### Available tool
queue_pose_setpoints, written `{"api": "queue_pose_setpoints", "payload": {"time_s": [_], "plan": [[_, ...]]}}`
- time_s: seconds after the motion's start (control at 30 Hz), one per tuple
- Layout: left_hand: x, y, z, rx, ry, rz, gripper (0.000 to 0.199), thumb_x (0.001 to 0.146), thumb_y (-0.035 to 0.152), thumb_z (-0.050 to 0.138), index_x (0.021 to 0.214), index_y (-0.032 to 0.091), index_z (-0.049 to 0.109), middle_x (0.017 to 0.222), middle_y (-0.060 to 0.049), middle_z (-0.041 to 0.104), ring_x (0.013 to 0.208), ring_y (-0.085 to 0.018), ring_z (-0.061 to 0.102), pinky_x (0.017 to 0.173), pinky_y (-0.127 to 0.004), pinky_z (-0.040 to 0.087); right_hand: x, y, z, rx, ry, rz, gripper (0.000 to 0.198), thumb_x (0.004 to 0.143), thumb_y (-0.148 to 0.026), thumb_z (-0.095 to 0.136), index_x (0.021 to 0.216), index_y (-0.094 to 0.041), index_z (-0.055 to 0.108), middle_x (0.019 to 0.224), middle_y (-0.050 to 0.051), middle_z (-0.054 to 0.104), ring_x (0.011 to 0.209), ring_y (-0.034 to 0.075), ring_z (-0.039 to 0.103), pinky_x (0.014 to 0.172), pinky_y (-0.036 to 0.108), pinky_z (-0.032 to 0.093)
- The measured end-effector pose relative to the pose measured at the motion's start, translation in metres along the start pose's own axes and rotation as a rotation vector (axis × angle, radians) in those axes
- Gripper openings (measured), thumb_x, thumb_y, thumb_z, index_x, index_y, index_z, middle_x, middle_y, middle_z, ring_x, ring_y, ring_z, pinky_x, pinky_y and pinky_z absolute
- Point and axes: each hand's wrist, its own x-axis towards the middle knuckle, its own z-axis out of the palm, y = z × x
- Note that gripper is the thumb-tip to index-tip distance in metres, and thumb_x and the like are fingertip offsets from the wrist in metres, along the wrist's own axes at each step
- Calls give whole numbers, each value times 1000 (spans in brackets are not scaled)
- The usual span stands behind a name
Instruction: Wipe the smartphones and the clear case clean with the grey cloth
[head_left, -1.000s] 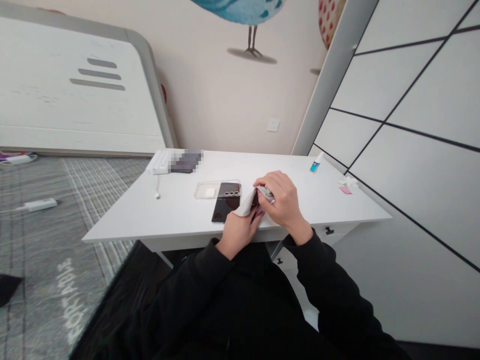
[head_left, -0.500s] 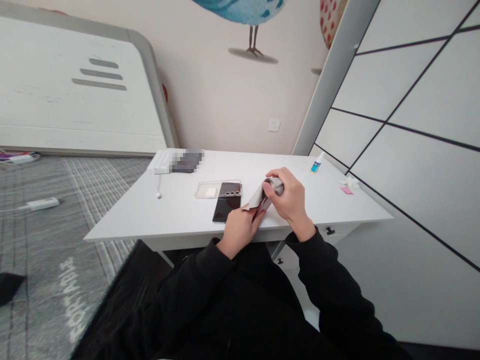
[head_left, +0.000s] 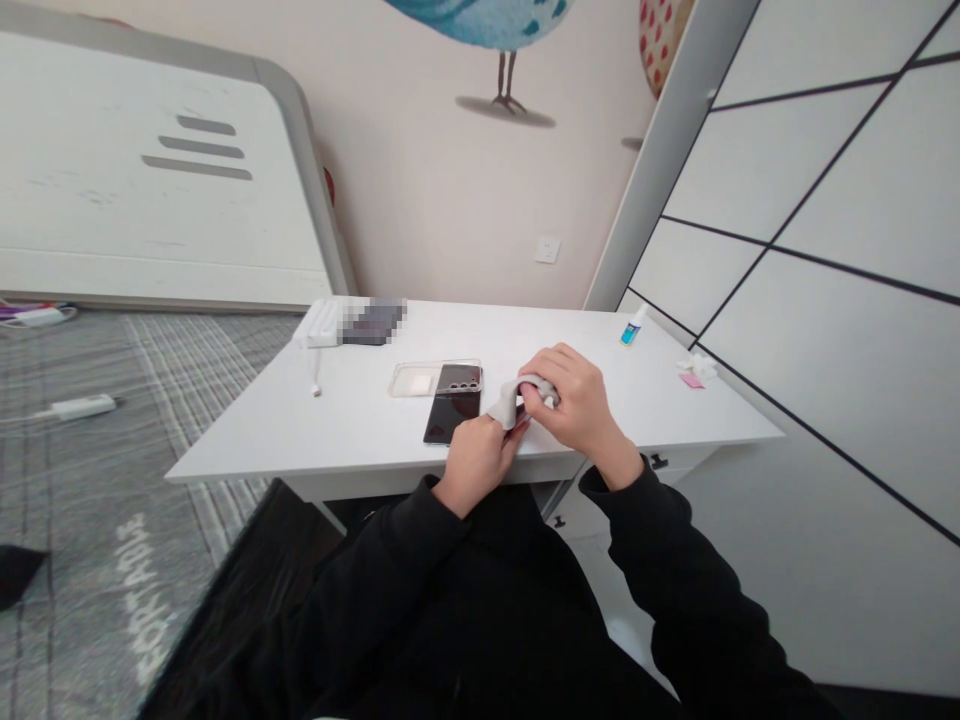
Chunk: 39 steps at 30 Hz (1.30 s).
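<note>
My right hand [head_left: 574, 395] is closed on a light grey cloth [head_left: 504, 405], which bends in a loop from the fingers toward my other hand. My left hand [head_left: 476, 460] grips a thin object with a dark pinkish edge [head_left: 519, 416], mostly covered by the cloth and fingers, so its kind is hidden. Just left of the hands, a black phone [head_left: 452, 418] lies on the white desk [head_left: 315, 440]. A clear phone case [head_left: 403, 380] overlaps the phone's upper end.
At the back right stands a small spray bottle [head_left: 632, 328]. Near it are a pink slip [head_left: 691, 381] and crumpled white tissue [head_left: 701, 365]. A white box-like item [head_left: 324, 325] with a short cable [head_left: 316, 385] and a blurred dark item [head_left: 375, 320] lie at the back left.
My right hand has shifted slightly down and its wrist has turned. The cloth, earlier a pointed fold, now curves in a loop. My left hand stays nearly in place.
</note>
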Motion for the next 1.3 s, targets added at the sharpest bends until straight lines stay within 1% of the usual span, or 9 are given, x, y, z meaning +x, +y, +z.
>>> {"api": "queue_pose_setpoints", "payload": {"time_s": [0.23,0.47,0.6,0.73,0.87,1.0,1.1,1.17,1.3], "plan": [[2,0,-4,-42,11,47,28,105,37,52,109,19,73,97,-10,78,92,-26,76,77,-31,53,4,2,4,-62,90,88,26,102,-39,49,89,-23,64,86,6,69,81,22,62,74,36,48],[2,-2,1,-73,53,21,33,103,39,56,113,14,74,99,-14,79,87,-28,75,79,-34,54,0,-3,11,-53,97,-41,26,102,-31,42,94,-24,66,93,6,74,91,25,66,94,42,48],[2,-2,0,-105,81,47,28,102,36,58,101,17,77,94,-11,77,89,-25,73,78,-31,52,-12,5,15,-68,261,87,34,107,-36,36,91,-22,63,84,8,69,79,24,63,76,39,46],[-1,-2,-2,-148,107,87,26,103,36,58,98,20,78,89,-6,73,90,-20,70,78,-27,48,-31,26,23,-56,417,258,44,111,-41,30,81,-23,55,65,-1,52,58,17,50,60,32,41],[-2,1,-4,-174,112,105,32,104,42,56,90,23,77,81,-2,70,81,-16,66,72,-26,44,-47,44,33,-60,490,366,39,110,-48,41,90,-19,59,72,-4,53,59,12,50,62,28,46],[-1,3,-3,-165,109,74,33,104,42,56,85,21,75,81,-3,69,80,-17,66,71,-27,44,-54,35,44,-89,393,348,48,112,-44,25,97,-22,65,97,9,67,95,24,63,91,46,51],[-1,2,-1,-142,91,50,33,103,38,56,81,19,72,83,-5,71,79,-18,66,69,-28,45,-57,6,54,-96,226,249,46,111,-44,27,107,-25,69,116,10,71,123,28,58,121,59,27],[-1,1,0,-125,74,45,26,100,31,57,83,18,72,86,-6,72,80,-20,67,69,-29,45,-60,-10,58,-83,106,170,47,111,-49,28,119,-27,69,123,7,72,128,27,58,128,58,16],[-3,0,0,-102,53,35,25,99,31,58,82,19,71,85,-6,72,80,-20,67,68,-29,44,-62,-3,49,-94,-3,127,58,107,-63,26,129,-27,65,128,8,71,124,26,62,127,51,24]]}}
